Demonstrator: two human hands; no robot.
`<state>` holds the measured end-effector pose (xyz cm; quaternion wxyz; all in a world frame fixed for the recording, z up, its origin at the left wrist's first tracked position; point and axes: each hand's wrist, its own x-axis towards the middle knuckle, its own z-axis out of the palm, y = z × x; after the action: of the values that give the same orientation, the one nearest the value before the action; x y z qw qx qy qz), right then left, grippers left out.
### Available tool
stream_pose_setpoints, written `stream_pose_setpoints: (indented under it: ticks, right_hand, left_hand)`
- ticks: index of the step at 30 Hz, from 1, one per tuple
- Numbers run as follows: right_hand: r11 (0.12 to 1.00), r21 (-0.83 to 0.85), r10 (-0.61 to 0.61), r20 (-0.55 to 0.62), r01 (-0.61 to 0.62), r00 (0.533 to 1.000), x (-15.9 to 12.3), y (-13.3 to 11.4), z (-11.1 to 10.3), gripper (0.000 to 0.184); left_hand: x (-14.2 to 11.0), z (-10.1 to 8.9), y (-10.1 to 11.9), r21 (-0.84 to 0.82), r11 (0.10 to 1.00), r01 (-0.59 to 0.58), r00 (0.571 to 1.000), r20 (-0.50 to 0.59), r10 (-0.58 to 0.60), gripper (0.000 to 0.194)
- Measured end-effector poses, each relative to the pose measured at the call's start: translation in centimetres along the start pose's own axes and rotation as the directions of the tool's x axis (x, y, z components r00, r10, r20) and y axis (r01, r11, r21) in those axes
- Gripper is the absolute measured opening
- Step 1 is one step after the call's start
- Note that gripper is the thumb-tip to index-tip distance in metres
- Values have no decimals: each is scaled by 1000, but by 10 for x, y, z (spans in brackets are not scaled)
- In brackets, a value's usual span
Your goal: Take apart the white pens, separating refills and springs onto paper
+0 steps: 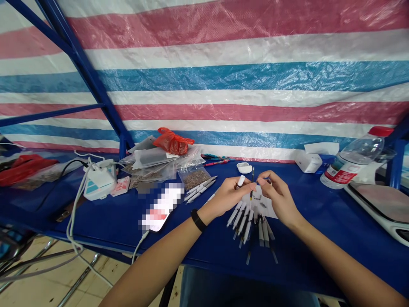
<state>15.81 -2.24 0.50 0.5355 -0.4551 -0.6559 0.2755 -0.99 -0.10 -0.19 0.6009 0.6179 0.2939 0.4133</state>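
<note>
Over the pen parts, my left hand is closed with a white pen piece sticking up from its fingers. A thin dark pen refill, with a yellowish section low down, stands upright at its thumb tip. My right hand is just to the right, fingers pinched around something small and dark that I cannot make out. Below both hands lie several white pen barrels and several grey-clear pen parts in a fan. Under them is a white sheet with small pieces on it.
Several assembled pens lie beside a phone on the blue table. Plastic bags of small parts, a red bag and a power strip sit left. A bottle and scale stand right.
</note>
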Motion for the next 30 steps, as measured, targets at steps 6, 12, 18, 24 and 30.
stream_pose_setpoints:
  ticks: [6, 12, 18, 24, 30]
  right_hand:
    - [999, -23, 34, 38, -33, 999, 2, 3, -3, 62]
    - [991, -56, 123, 17, -122, 992, 2, 7, 1, 67]
    - [999, -25, 39, -22, -40, 999, 4, 9, -1, 67]
    - [982, 137, -64, -404, 130, 913, 14, 14, -12, 60]
    - [985, 29, -149, -345, 169, 927, 5, 14, -5, 56]
  left_hand:
    - [2, 5, 2, 252, 966, -53, 998, 33, 46, 56]
    - [4, 5, -6, 350, 931, -107, 993, 75, 86, 43]
    - [0, 9, -3, 364, 917, -165, 986, 40, 162, 39]
    - [-3, 8, -1, 495, 857, -140, 985, -19, 171, 42]
    - [-2, 7, -9, 579, 790, -200, 976, 50, 211, 43]
